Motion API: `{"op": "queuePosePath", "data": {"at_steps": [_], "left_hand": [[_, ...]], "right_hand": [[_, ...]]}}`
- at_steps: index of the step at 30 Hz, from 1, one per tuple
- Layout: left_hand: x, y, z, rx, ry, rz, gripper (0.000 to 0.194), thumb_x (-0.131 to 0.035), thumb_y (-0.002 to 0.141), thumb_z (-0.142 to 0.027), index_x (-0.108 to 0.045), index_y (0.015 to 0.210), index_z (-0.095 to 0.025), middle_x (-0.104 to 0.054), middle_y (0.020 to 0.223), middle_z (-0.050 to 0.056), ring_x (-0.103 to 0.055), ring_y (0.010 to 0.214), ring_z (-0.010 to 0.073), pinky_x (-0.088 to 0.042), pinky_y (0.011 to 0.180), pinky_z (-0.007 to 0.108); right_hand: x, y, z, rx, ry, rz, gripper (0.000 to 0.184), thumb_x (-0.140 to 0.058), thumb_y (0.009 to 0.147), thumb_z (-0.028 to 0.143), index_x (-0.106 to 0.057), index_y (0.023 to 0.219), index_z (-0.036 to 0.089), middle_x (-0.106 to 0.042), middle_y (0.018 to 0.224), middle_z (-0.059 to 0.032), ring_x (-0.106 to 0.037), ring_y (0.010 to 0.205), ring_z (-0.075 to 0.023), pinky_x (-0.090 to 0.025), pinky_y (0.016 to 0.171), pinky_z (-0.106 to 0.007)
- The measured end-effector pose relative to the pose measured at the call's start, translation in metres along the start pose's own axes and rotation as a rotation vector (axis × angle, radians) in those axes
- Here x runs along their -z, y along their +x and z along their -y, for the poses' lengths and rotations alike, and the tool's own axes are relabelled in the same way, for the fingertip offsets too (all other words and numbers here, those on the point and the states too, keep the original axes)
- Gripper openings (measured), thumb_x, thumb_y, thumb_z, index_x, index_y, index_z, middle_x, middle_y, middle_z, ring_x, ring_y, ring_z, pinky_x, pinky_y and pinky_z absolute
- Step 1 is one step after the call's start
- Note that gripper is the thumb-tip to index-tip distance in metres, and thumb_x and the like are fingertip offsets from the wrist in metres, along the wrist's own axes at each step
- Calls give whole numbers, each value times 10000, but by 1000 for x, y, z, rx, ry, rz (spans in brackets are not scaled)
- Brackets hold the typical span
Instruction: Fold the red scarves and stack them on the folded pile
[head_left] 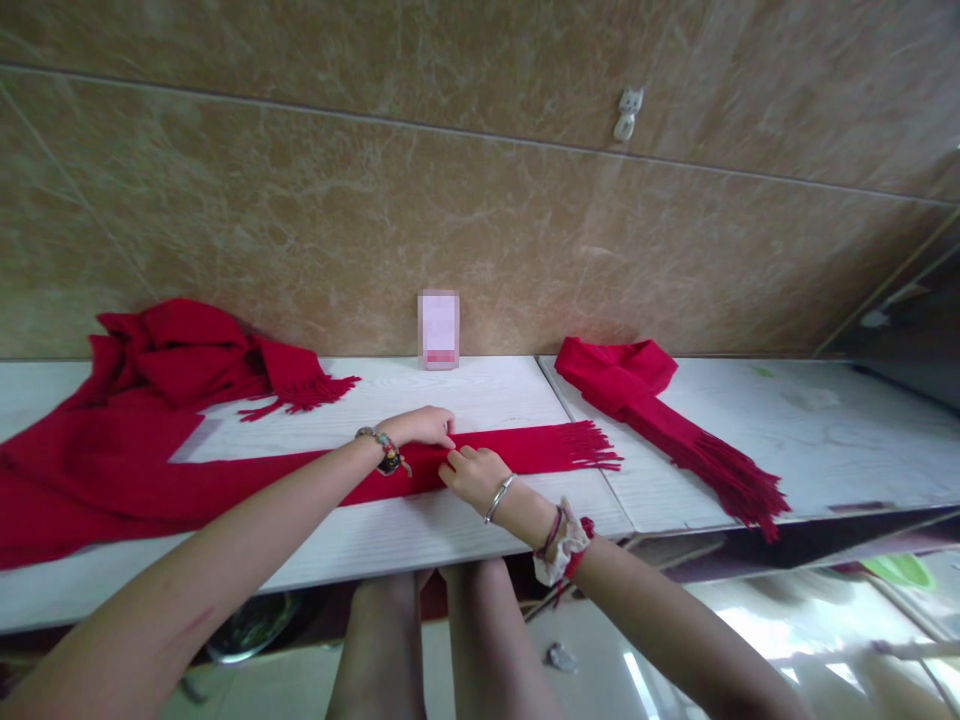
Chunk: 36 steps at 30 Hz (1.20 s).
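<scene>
A red fringed scarf (525,452) lies lengthwise along the white tabletop (420,548), its tasselled end pointing right. My left hand (429,427), fingers curled, grips the scarf near its far edge. Just nearer to me, my right hand (478,476) has its fingertips pinched on the same cloth, close to the left hand. The cloth between the fingertips is mostly hidden. Leftward, the strip runs into a loose red heap (180,350) with another fringe; whether it is all one piece I cannot tell.
A second red scarf (619,375), folded over with its fringe near the front edge, lies at the right. A small blurred pinkish card or box (439,330) leans against the tiled wall (300,200). A white cat-shaped hook (627,113) is on the wall. My legs are below the table edge.
</scene>
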<state>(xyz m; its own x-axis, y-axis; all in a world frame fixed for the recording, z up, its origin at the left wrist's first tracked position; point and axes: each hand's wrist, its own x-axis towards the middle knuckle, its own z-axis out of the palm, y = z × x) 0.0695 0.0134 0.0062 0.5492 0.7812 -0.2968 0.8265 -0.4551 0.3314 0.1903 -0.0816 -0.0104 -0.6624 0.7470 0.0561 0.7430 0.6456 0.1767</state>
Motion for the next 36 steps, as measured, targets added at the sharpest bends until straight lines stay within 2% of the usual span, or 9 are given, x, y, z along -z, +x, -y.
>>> {"op": "queuePosePath", "data": {"at_steps": [7,11,14,17,21,23,27,32,36], "left_hand": [[1,-5,2,4,-50,-30,62,-564,627,-220,-560,665,-171,-532,581,-34,-453,586,122,-337,551,211],[3,-4,5,-25,-126,8,74,-540,630,-239,-546,634,-165,-494,546,-44,-429,570,116,-322,549,218],[5,-3,9,-58,-198,55,162,-516,656,-313,-539,610,-159,-480,529,-43,-413,552,113,-313,536,227],[9,-4,11,-78,-292,94,251,-497,676,-395,-526,599,-157,-503,552,-32,-425,555,114,-317,535,237],[17,-4,6,-85,-634,143,299,-585,618,-448,-554,663,-154,-581,644,-8,-489,623,133,-352,584,249],[21,-1,0,-94,-751,143,302,-643,579,-427,-573,676,-150,-606,677,-1,-508,654,136,-363,610,249],[29,14,-19,-102,-840,132,287,-708,526,-374,-597,662,-147,-629,691,-3,-520,668,128,-374,632,238],[39,37,-53,-89,-782,247,245,-702,548,-346,-601,664,-156,-600,609,-29,-499,602,114,-355,578,230],[45,57,-84,-158,-632,290,159,-638,616,-310,-586,653,-165,-557,569,-47,-471,593,105,-339,576,226]], "right_hand": [[-12,-3,-5,-61,4,-148,225,-397,883,169,-621,892,153,-628,834,-87,-547,797,-179,-427,637,-285],[-13,-7,-4,-31,-57,-219,207,-409,874,146,-615,891,141,-614,819,-84,-539,803,-189,-417,645,-297],[-12,-11,-2,-53,-68,-217,198,-419,866,134,-614,902,138,-610,813,-84,-550,777,-184,-422,607,-279],[-10,-18,-2,-118,-51,-214,244,-400,876,137,-585,1035,148,-610,818,-86,-565,734,-170,-424,566,-256],[-9,-26,-4,-219,7,-227,368,-366,881,130,-484,1225,181,-606,867,-95,-583,708,-165,-432,533,-241],[-9,-29,-5,-286,61,-235,412,-364,871,115,-456,1263,199,-602,893,-94,-590,696,-160,-433,518,-230],[-10,-36,-10,-440,230,-309,465,-376,832,79,-466,1265,224,-591,940,-90,-583,636,-138,-446,505,-218],[-16,-50,-24,-497,638,-603,422,-341,812,67,-574,1144,184,-577,832,-70,-581,661,-129,-500,606,-234],[-20,-67,-39,-563,921,-749,397,-349,780,92,-607,1071,176,-553,805,-52,-592,614,-121,-517,556,-242]]}}
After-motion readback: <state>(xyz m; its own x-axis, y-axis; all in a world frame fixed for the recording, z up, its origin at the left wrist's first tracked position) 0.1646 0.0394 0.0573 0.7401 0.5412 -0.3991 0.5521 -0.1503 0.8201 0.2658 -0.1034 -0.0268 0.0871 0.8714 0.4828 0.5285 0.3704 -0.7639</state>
